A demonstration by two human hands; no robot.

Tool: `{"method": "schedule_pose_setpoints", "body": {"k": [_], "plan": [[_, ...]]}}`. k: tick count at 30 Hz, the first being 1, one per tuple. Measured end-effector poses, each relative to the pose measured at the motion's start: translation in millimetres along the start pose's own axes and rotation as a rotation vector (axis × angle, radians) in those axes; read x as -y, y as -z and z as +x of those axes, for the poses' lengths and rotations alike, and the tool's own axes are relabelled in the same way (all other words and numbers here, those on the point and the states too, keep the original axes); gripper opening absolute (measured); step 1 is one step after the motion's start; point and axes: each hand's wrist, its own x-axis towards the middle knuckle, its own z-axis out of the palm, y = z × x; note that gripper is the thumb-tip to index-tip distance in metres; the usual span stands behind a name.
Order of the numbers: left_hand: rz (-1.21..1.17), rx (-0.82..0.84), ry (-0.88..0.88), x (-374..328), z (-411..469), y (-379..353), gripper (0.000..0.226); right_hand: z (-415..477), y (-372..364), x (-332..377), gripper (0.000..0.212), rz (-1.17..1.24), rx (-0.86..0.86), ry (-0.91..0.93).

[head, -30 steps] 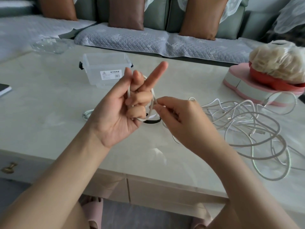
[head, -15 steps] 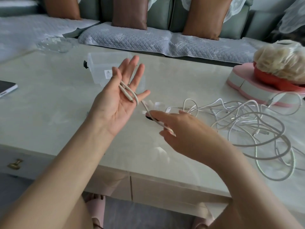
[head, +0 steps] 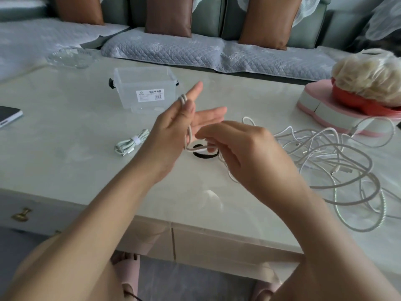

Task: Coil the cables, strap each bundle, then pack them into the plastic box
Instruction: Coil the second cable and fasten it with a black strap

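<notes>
White charging cable hangs looped over the left hand, whose straight, spread fingers serve as a winding form above the pale marble-look table; the right hand pinches its slack low down, seemingly guiding the next turn.

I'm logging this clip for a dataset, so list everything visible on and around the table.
plastic box: one, clear, far middle of table
strapped bundle: one, white-green, left of the hands
white cable: one, looped over left hand
loose cables: tangle, white and grey, table's right
black loop: one, under the hands
phone: one, dark, left edge
glass dish: one, clear, far left
pink stand: one, far right
cushions: three, brown, on sofa
sofa: one, grey-green, behind table
table: one, pale
slippers: two, pink, under table
left hand: fingers straight, carrying cable
right hand: pinches cable
</notes>
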Motion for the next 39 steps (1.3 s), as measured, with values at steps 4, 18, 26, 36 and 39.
{"method": "schedule_pose_setpoints", "body": {"k": [4, 18, 26, 36, 39], "plan": [[0.182, 0.029, -0.018, -1.0, -4.9, -0.3, 0.045, -0.6, 12.0, -2.4, 0.021, 0.199, 0.032, -0.144], [0.152, 0.289, 0.11, -11.9, -19.0, -5.3, 0.032, 1.3, 18.4, -14.9, 0.01, 0.192, -0.149, -0.195], [0.131, 0.518, 0.214, -23.7, -30.5, -1.9, 0.061, -0.9, 24.2, -18.1, 0.006, 0.374, -0.028, -0.266], [-0.095, 0.554, 0.381, -18.9, -37.6, 17.9, 0.044, -0.9, 17.3, -16.5, 0.026, 0.576, 0.224, -0.167], [-0.122, 0.494, 0.401, -12.1, -39.7, 18.1, 0.045, -1.9, 8.9, -17.6, 0.035, 0.519, 0.269, -0.162]]}}
